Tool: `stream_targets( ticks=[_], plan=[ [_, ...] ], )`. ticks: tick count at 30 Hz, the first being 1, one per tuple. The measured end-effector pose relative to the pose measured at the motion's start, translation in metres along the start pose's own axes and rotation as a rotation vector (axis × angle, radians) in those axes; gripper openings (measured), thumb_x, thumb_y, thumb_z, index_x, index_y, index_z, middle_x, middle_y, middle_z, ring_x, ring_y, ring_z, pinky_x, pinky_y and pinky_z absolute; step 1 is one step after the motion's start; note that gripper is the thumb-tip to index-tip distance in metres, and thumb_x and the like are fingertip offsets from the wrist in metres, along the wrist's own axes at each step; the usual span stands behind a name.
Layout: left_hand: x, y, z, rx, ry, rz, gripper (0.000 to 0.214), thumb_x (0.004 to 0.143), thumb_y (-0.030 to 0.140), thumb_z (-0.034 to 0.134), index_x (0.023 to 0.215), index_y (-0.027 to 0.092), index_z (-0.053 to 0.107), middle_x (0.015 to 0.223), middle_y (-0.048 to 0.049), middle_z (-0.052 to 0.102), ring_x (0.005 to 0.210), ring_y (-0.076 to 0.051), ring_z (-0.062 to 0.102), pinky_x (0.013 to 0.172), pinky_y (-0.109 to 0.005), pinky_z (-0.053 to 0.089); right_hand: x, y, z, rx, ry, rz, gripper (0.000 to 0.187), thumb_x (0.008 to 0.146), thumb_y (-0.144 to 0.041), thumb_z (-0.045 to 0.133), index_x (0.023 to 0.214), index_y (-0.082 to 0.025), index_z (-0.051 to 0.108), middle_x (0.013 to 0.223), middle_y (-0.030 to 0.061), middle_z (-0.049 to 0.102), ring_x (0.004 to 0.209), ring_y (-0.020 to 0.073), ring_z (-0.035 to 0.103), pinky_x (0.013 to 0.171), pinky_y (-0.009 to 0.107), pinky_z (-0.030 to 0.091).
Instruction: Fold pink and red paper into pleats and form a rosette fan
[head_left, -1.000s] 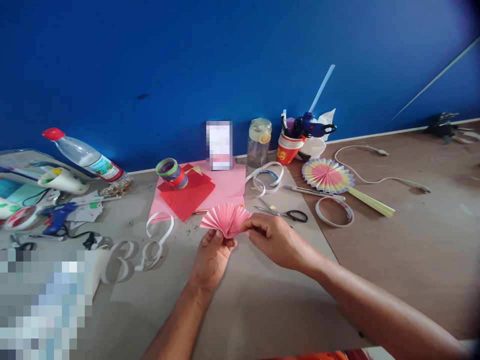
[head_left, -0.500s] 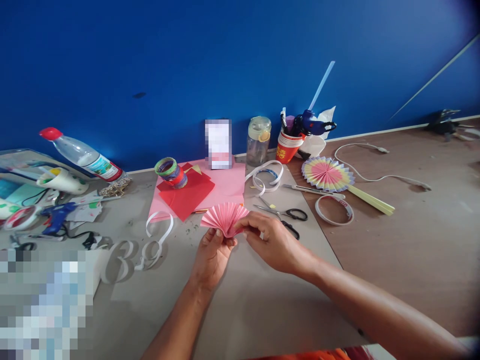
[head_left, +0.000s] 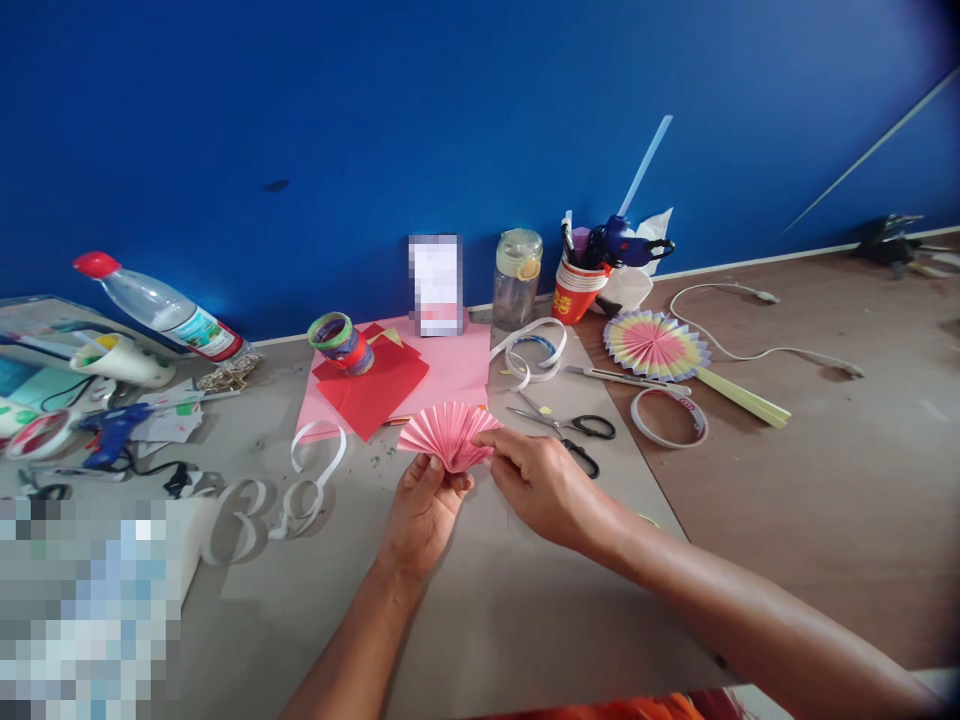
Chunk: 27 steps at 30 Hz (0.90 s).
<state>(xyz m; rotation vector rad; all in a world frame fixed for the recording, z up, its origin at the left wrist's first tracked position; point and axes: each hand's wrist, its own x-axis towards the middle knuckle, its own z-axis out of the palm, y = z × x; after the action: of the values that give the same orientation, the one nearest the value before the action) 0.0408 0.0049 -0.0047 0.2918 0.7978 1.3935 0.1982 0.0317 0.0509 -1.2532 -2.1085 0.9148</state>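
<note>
A pink pleated paper fan point(head_left: 448, 432) is spread open just above the grey table mat point(head_left: 480, 600). My left hand point(head_left: 421, 510) pinches the fan's folded base from below. My right hand point(head_left: 541, 482) pinches the fan's right edge between thumb and fingers. Both hands are closed on the paper. Black-handled scissors point(head_left: 570, 430) lie just right of my right hand. Behind the fan lie red paper sheets point(head_left: 373, 387) on a pink sheet point(head_left: 450, 370).
A finished multicoloured fan on a stick point(head_left: 660, 347) and a tape ring point(head_left: 670, 418) lie right. A red cup of tools point(head_left: 577, 285), a jar point(head_left: 517, 278), tape rolls point(head_left: 341, 343), a water bottle point(head_left: 161, 308) and a blue glue gun point(head_left: 112, 432) stand along the back and left.
My right hand has slid slightly down and left along the fan's right edge, uncovering more of the scissors behind it. The left hand keeps its hold on the base.
</note>
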Motion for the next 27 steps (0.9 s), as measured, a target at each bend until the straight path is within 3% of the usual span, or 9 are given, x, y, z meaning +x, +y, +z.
stream_targets(
  ticks=[5,16,27],
  plan=[
    [0.000,0.000,0.002,0.019,-0.010,-0.006,0.016,0.069,0.025,0.078,0.070,0.016,0.065,0.066,0.0026,0.065,0.056,-0.008,0.053,0.064,-0.026,0.045,0.000,0.002,0.001,-0.029,0.012,-0.063,0.021,0.083,-0.009,0.046,0.087,-0.018,0.064,0.073,0.0020,0.063,0.066,0.0132,0.057,0.060,0.022,0.035],
    [-0.002,-0.003,0.006,0.117,-0.009,-0.016,0.021,0.070,0.034,0.076,0.074,0.017,0.065,0.071,0.0006,0.063,0.062,-0.010,0.052,0.065,-0.027,0.043,0.000,0.002,0.005,0.029,0.053,-0.118,0.025,0.082,-0.005,0.043,0.086,-0.019,0.064,0.086,0.0057,0.063,0.078,0.0152,0.059,0.069,0.023,0.042],
    [-0.005,-0.001,0.007,0.059,0.006,-0.121,0.018,0.075,0.028,0.072,0.067,0.015,0.062,0.062,0.0026,0.057,0.056,-0.007,0.048,0.061,-0.024,0.043,0.003,0.008,0.012,-0.006,0.022,-0.061,0.023,0.083,-0.008,0.043,0.085,-0.017,0.063,0.081,0.0045,0.061,0.072,0.0145,0.058,0.067,0.024,0.040]
  ],
)
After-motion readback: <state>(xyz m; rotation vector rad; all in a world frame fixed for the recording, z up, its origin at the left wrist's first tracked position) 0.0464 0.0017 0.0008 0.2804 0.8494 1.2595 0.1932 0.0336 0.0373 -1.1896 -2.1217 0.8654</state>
